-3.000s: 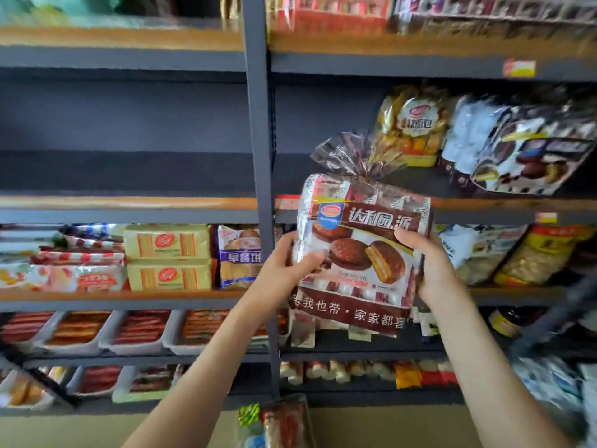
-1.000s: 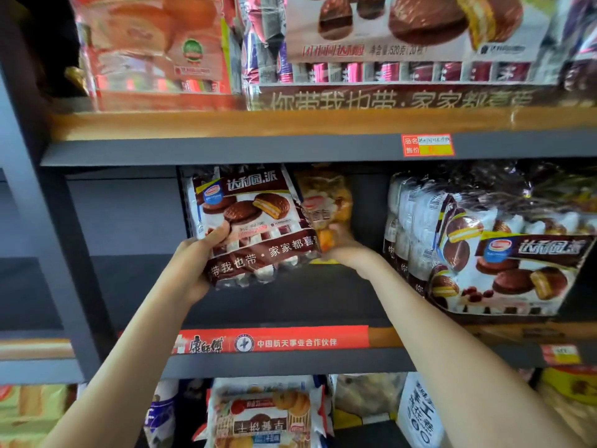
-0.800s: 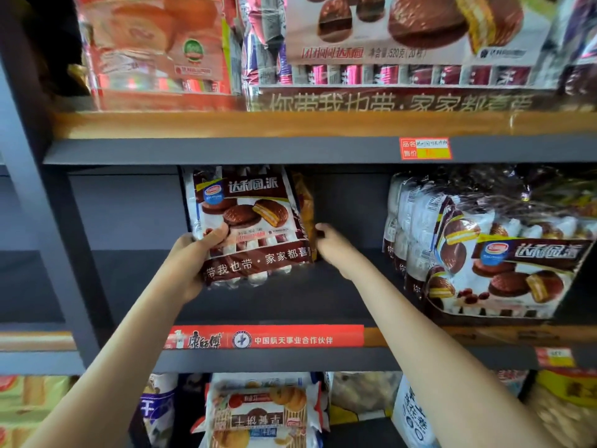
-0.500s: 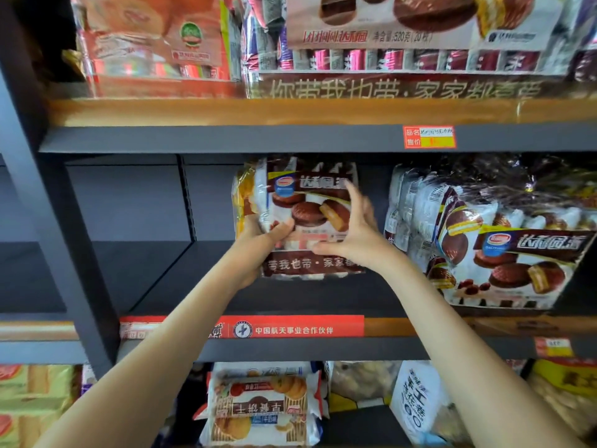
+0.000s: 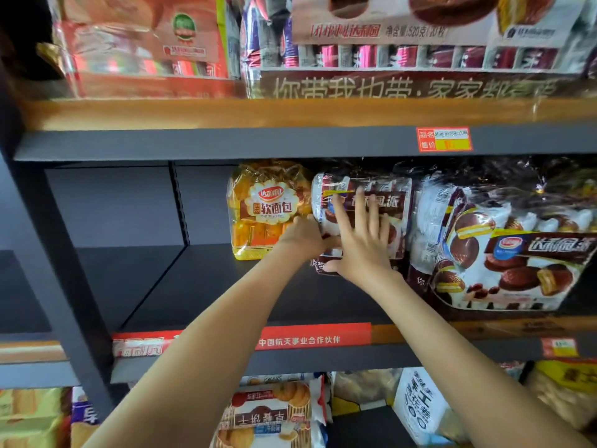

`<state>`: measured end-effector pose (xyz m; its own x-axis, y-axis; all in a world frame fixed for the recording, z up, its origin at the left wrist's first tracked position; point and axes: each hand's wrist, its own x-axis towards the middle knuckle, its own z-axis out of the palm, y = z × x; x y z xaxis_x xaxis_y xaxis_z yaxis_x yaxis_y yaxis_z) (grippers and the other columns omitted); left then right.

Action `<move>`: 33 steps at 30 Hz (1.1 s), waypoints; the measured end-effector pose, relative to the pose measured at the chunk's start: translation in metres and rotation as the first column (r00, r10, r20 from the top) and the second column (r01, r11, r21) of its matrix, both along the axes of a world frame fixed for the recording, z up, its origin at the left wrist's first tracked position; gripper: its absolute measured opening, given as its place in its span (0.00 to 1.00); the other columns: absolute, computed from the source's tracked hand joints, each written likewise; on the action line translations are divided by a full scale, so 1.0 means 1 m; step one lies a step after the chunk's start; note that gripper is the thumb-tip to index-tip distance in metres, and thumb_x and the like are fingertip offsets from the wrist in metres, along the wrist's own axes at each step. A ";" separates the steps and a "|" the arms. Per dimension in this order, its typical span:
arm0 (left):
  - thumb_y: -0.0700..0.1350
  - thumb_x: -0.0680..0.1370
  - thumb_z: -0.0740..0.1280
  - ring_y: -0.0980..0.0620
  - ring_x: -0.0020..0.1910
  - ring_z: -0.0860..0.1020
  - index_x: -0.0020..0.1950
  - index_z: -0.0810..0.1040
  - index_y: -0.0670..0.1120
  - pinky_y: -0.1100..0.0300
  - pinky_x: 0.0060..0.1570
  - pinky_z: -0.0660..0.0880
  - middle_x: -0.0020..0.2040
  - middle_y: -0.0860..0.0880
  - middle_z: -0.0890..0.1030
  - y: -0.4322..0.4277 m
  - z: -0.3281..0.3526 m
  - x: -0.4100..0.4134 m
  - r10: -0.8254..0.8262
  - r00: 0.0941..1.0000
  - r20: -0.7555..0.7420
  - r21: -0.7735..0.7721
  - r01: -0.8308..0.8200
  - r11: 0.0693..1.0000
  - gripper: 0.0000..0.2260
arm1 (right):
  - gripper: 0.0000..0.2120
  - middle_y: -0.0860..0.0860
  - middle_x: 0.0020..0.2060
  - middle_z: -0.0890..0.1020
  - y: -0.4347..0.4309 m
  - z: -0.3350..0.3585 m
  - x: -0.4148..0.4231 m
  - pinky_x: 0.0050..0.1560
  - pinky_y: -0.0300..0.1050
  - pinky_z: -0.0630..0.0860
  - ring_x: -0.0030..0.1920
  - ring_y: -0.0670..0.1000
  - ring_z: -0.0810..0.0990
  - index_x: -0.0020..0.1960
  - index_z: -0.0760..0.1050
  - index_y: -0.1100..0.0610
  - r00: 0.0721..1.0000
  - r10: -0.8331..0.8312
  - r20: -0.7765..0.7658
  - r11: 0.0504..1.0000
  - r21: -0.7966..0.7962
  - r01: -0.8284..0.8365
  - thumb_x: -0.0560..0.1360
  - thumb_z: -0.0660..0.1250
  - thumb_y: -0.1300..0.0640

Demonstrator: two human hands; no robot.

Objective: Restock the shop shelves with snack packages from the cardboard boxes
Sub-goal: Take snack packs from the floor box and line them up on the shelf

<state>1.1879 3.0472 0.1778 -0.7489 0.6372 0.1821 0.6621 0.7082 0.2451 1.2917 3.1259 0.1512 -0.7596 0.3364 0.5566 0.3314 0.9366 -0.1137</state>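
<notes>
**Pie pack goes onto the middle shelf**

A dark metal shelf (image 5: pixel 226 286) fills the view, its left half bare board. On the board above it stand big snack packs (image 5: pixel 420 43), blurred at this range. At the right of the middle shelf a row of chocolate-pie bags (image 5: pixel 504 253) stands packed together, leaning toward the front edge. Just left of that row, and touching it, the pie pack (image 5: pixel 399 202) stands upright near the back of the shelf. A yellow bread bag (image 5: pixel 265 208) stands just beside it on the left. Two bare arms reach up to the pack from below. The right grip (image 5: pixel 365 247) lies flat on the pack's front, fingers straight and spread, thumb at its bottom edge. The left grip (image 5: pixel 303 236) holds the pack's lower left edge, thumb across the front and fingers hidden behind. A red strip (image 5: pixel 307 339) runs along the shelf's front edge. A red and yellow price tag (image 5: pixel 444 139) sits on the edge of the board above.
</notes>
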 end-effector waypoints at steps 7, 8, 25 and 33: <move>0.73 0.72 0.55 0.41 0.77 0.47 0.78 0.52 0.46 0.38 0.73 0.46 0.79 0.42 0.48 -0.033 -0.007 -0.030 -0.133 0.800 -0.585 -0.159 0.049 0.986 0.44 | 0.60 0.49 0.68 0.21 0.017 0.006 -0.020 0.67 0.70 0.35 0.70 0.57 0.23 0.68 0.20 0.43 0.981 -0.043 0.188 0.995 0.100 0.024 0.69 0.73 0.44; 0.72 0.72 0.56 0.42 0.78 0.42 0.79 0.44 0.47 0.37 0.72 0.41 0.79 0.43 0.42 -0.034 -0.012 -0.037 -0.130 0.780 -0.613 -0.198 0.008 0.980 0.45 | 0.60 0.49 0.68 0.21 0.019 0.006 -0.023 0.66 0.71 0.34 0.70 0.58 0.23 0.68 0.20 0.43 0.978 -0.038 0.203 0.993 0.114 0.015 0.69 0.73 0.44; 0.54 0.72 0.71 0.45 0.74 0.33 0.76 0.37 0.53 0.35 0.69 0.41 0.76 0.45 0.35 -0.074 -0.030 -0.112 -0.256 0.560 -0.788 -0.320 -0.017 0.947 0.48 | 0.58 0.50 0.73 0.27 0.053 -0.003 -0.066 0.68 0.73 0.44 0.75 0.58 0.31 0.69 0.21 0.45 0.964 -0.189 0.188 0.943 0.308 0.125 0.67 0.69 0.35; 0.45 0.64 0.77 0.41 0.76 0.47 0.77 0.58 0.52 0.34 0.69 0.51 0.78 0.41 0.52 -0.074 -0.030 -0.094 -0.261 0.658 -0.706 -0.307 0.048 0.950 0.45 | 0.56 0.52 0.74 0.28 0.044 -0.004 -0.068 0.68 0.75 0.49 0.74 0.60 0.29 0.69 0.21 0.46 0.957 -0.210 0.200 0.948 0.279 0.150 0.72 0.68 0.40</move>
<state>1.0942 2.9732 0.1479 -0.3256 0.8319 0.4495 0.6535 0.5415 -0.5289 1.2238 3.1700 0.1468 -0.8147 0.3466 0.4648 0.4858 0.8457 0.2209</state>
